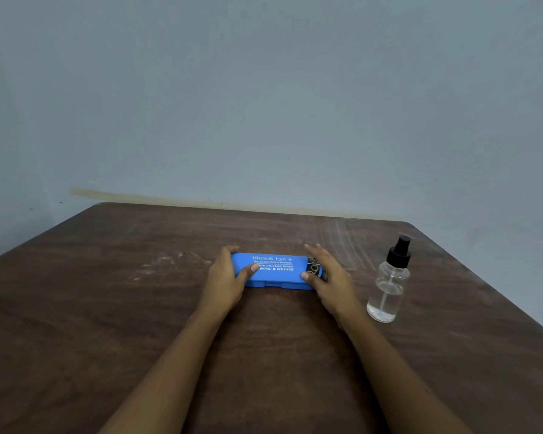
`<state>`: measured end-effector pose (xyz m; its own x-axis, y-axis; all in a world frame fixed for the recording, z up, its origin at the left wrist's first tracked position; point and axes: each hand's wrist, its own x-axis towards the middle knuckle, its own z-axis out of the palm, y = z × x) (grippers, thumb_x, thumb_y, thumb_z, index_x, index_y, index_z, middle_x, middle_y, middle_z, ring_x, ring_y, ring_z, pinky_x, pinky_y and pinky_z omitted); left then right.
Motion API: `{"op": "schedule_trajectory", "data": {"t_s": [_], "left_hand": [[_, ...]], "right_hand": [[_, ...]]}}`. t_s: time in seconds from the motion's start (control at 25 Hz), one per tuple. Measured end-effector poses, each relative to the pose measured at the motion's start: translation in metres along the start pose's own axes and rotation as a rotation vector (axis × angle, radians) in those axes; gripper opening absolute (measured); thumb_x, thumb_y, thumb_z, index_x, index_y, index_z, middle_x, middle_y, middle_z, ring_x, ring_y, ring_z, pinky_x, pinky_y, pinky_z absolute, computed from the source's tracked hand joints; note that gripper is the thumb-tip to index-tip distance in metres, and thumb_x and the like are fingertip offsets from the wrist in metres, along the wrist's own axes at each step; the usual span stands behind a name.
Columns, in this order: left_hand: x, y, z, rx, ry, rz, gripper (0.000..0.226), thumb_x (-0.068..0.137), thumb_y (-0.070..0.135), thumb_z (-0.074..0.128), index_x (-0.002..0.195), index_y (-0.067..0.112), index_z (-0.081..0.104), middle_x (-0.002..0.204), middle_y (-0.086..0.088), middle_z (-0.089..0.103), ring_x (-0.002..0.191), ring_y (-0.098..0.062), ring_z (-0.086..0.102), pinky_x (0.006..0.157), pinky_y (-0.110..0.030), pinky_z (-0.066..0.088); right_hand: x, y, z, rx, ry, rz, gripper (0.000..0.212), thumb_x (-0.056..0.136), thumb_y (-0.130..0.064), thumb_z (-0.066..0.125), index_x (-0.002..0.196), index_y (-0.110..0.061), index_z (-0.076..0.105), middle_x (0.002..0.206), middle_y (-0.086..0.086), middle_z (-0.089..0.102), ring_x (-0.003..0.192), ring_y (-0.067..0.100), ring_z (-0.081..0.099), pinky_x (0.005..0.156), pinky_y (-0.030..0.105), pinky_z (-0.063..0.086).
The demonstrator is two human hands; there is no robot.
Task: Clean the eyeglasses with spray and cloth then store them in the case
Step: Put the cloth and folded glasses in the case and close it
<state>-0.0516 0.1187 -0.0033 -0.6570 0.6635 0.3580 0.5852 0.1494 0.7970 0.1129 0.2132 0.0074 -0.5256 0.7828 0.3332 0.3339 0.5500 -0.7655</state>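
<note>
Head view: the blue case (pixel 273 270) lies closed and flat on the desk (pixel 138 324), mid-way across. This looks like the opening step. No glasses or cloth show, so the lid likely needs prising up next. The left grip (pixel 224 274) curls round the case's left end, thumb on the lid. The right grip (pixel 328 274) cups its right end. A spray bottle (pixel 389 283) stands apart, rightward.

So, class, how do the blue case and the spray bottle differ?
The blue case is opaque; the spray bottle is clear with a black top. The blue case lies flat; the spray bottle stands upright. The left hand and right hand hold the blue case; the spray bottle is untouched. Both sit on the table.
</note>
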Motion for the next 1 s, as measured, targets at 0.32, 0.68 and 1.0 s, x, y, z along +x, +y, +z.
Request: {"op": "schedule_trajectory", "data": {"t_s": [0.32,0.68,1.0], "left_hand": [[-0.017,0.006,-0.006,-0.013,0.001,-0.019,0.059,0.085,0.029,0.060,0.134,0.006,0.036,0.138,-0.018,0.045,0.127,-0.030,0.041,0.098,-0.032,0.032],[-0.049,0.016,-0.016,-0.009,-0.038,-0.021,0.062,0.085,0.028,0.060,0.136,0.005,0.035,0.142,-0.017,0.041,0.131,-0.030,0.037,0.101,-0.030,0.029],[-0.061,0.020,-0.021,0.016,-0.077,-0.022,0.064,0.087,0.031,0.057,0.139,0.005,0.030,0.144,-0.018,0.039,0.133,-0.030,0.035,0.102,-0.031,0.029]], "right_hand": [[-0.016,-0.004,0.000,0.082,0.022,0.173,0.064,0.086,-0.016,0.062,0.141,-0.014,0.029,0.139,0.014,0.046,0.125,0.026,0.045,0.104,0.036,0.038],[-0.049,-0.010,-0.008,0.059,0.047,0.189,0.063,0.086,-0.018,0.062,0.141,-0.012,0.031,0.139,0.014,0.046,0.126,0.025,0.044,0.101,0.031,0.036],[-0.061,-0.011,-0.011,0.077,0.033,0.201,0.062,0.087,-0.018,0.060,0.141,-0.011,0.030,0.142,0.015,0.042,0.129,0.026,0.041,0.107,0.036,0.034]]}}
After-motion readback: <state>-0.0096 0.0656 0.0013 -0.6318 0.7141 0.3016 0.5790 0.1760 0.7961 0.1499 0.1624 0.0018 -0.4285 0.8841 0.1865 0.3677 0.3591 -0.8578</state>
